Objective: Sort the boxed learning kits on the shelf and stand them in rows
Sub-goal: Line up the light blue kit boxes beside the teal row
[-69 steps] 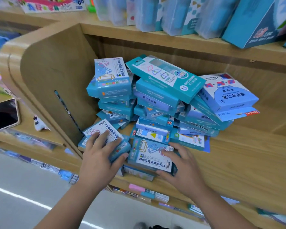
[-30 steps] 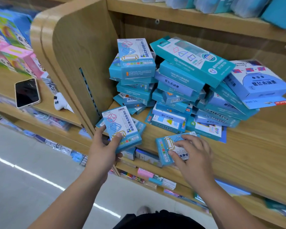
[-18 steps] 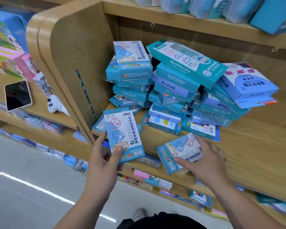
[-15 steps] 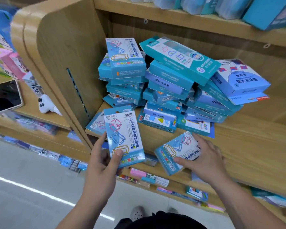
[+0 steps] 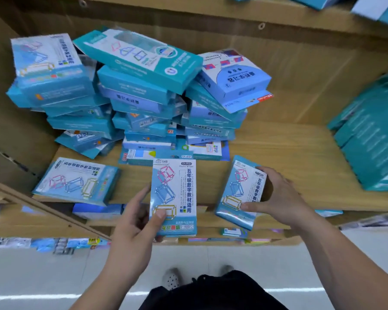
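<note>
Holds one boxed kit upright in left grip at the shelf edge; clasps second kit, tilted, in right grip. Likely light, stiff, glossy: take by long edges.

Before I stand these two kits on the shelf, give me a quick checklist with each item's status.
1. Left hand grips the first kit: ok, thumb on the front.
2. Right hand grips the second kit: ok.
3. Both kits match: ok, same cube-frame print.
4. Bare shelf board to stand them on: ok, right of the pile.
5. Pile steady: not ok, top boxes lie tilted and overhang.
6. Third matching kit stood up: not ok, it lies flat at the left.
</note>
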`<action>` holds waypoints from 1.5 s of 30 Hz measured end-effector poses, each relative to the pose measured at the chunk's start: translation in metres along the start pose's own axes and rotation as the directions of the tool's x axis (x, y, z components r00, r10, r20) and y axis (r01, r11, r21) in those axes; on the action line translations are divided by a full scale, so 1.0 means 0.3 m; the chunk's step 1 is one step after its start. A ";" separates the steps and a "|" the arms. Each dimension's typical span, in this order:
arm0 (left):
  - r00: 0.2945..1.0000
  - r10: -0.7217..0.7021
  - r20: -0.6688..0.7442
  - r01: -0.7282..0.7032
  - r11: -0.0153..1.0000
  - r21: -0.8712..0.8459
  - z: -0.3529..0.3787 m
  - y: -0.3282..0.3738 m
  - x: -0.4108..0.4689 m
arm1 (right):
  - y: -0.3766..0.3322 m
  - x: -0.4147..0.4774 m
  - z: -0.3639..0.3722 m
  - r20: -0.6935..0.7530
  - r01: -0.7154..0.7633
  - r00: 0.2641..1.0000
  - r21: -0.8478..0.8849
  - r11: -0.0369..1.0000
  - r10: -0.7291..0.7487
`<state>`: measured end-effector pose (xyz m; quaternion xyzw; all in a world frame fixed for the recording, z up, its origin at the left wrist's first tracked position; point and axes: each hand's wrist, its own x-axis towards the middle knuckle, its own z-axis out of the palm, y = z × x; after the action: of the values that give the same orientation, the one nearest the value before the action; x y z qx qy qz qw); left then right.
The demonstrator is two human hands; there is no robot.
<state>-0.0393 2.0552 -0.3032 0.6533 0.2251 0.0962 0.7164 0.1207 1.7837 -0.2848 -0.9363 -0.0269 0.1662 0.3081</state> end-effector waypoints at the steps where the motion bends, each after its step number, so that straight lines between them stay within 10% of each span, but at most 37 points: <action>1: 1.000 -0.008 0.015 0.008 1.000 0.000 0.021 0.000 0.002 | 0.027 0.008 -0.016 -0.012 -0.011 1.000 0.040 0.999 0.012; 15: 0.992 0.043 0.118 -0.056 0.993 0.105 0.494 0.012 -0.002 | 0.385 0.068 -0.277 -0.115 0.074 0.993 0.623 0.778 -0.003; 33: 0.966 0.188 0.180 -0.246 0.885 0.396 1.119 0.026 0.375 | 0.546 0.087 -0.495 -0.403 0.211 0.909 0.217 0.953 -0.109; 45: 0.893 0.295 0.340 -0.399 0.868 0.296 1.286 0.017 0.631 | 0.481 0.111 -0.501 -0.465 0.038 0.885 0.120 0.992 0.022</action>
<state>0.3010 1.7933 -0.3183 0.8095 0.0113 0.0873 0.5805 0.1938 1.5867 -0.2657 -0.9274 0.0544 -0.0628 0.3647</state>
